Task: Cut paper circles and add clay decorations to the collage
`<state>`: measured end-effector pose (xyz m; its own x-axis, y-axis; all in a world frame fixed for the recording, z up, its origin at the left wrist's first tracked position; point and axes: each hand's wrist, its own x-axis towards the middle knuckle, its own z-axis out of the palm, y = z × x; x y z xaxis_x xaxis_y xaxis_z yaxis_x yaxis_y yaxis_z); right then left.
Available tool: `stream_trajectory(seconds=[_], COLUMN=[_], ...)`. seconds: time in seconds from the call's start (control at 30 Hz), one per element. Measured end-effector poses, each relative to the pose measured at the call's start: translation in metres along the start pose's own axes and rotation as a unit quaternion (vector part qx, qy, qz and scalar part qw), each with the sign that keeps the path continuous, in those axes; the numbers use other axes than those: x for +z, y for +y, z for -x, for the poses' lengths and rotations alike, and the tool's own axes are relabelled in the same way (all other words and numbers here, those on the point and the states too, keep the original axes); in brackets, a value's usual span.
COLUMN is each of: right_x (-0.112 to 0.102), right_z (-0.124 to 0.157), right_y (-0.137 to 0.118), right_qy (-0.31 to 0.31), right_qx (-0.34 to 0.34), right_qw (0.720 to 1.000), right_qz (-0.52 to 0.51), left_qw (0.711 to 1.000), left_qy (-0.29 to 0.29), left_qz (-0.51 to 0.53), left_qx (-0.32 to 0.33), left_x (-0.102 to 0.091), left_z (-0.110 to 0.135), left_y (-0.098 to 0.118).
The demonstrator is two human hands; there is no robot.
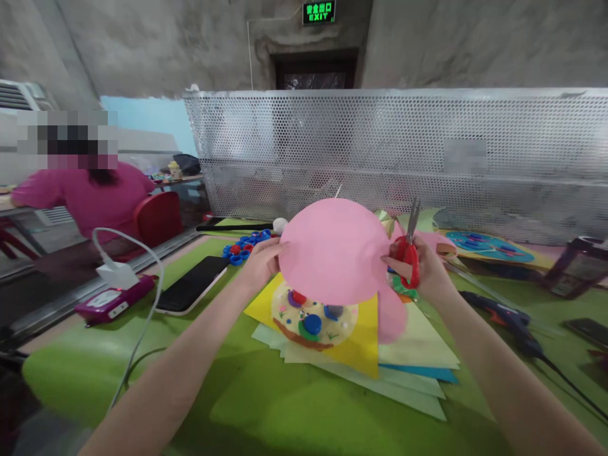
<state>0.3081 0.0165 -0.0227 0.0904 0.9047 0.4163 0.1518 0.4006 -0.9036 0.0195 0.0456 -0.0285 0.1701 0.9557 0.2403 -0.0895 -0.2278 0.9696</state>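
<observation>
A pink paper oval (335,253) is held up in front of me, gripped at both sides. My left hand (265,261) pinches its left edge. At the right edge, my right hand (420,266) pinches the paper and also holds red-handled scissors (407,253), blades pointing up. Below the oval lies a yellow sheet (363,342) bearing a cream round (289,316) decorated with coloured bottle caps and painted marks. The oval hides the upper part of that round. Another piece of pink paper (392,316) shows just right of it.
Pale paper sheets (422,345) lie under the yellow one. To the left are a phone (194,285), a purple power strip (114,301) with a white cable, and blue bottle caps (247,247). A glue gun (503,316) rests right. A perforated metal screen (332,145) stands behind; a person (90,196) sits far left.
</observation>
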Motion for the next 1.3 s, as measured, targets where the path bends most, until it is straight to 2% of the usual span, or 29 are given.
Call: stream_trajectory(seconds=[0.2, 0.33, 0.43, 0.5, 0.63, 0.7, 0.77, 0.97, 1.07, 1.17, 1.3], right_x=[-0.002, -0.004, -0.008, -0.011, -0.010, -0.007, -0.003, 0.004, 0.004, -0.002, -0.010], right_z=[0.010, 0.017, 0.021, 0.023, 0.031, 0.033, 0.035, 0.033, 0.034, 0.036, 0.040], right_y=[-0.003, -0.008, -0.010, -0.010, -0.012, -0.015, -0.017, -0.017, -0.018, -0.015, -0.012], right_qy=[-0.010, 0.003, 0.022, 0.022, -0.030, -0.038, -0.018, 0.004, -0.023, -0.057, -0.156], right_qx=[-0.003, -0.020, -0.020, 0.012, 0.080, 0.094, 0.107, 0.112, 0.114, 0.078, 0.030], right_qw=[1.000, 0.999, 0.999, 1.000, 0.996, 0.995, 0.994, 0.994, 0.993, 0.995, 0.987], right_qz=[-0.011, -0.032, -0.032, -0.007, 0.010, 0.005, 0.009, -0.017, -0.012, 0.007, 0.027], left_qw=[0.988, 0.978, 0.979, 0.983, 0.990, 0.992, 0.994, 0.996, 0.995, 0.994, 0.990], left_qy=[-0.088, -0.104, -0.070, -0.033, 0.022, 0.030, 0.030, 0.004, 0.012, 0.063, 0.120], left_qz=[-0.122, -0.183, -0.191, -0.177, -0.123, -0.101, -0.088, -0.088, -0.090, -0.076, -0.036], left_qx=[-0.038, -0.011, 0.021, 0.045, 0.070, 0.066, 0.059, 0.033, 0.027, 0.047, 0.061], left_x=[0.004, 0.012, 0.013, 0.013, 0.010, 0.010, 0.009, 0.003, 0.004, 0.007, 0.010], left_z=[0.011, 0.019, 0.019, 0.017, 0.011, 0.008, 0.008, 0.011, 0.012, 0.014, 0.020], left_y=[0.009, 0.015, 0.013, 0.009, 0.001, 0.001, 0.001, 0.001, 0.001, 0.008, 0.020])
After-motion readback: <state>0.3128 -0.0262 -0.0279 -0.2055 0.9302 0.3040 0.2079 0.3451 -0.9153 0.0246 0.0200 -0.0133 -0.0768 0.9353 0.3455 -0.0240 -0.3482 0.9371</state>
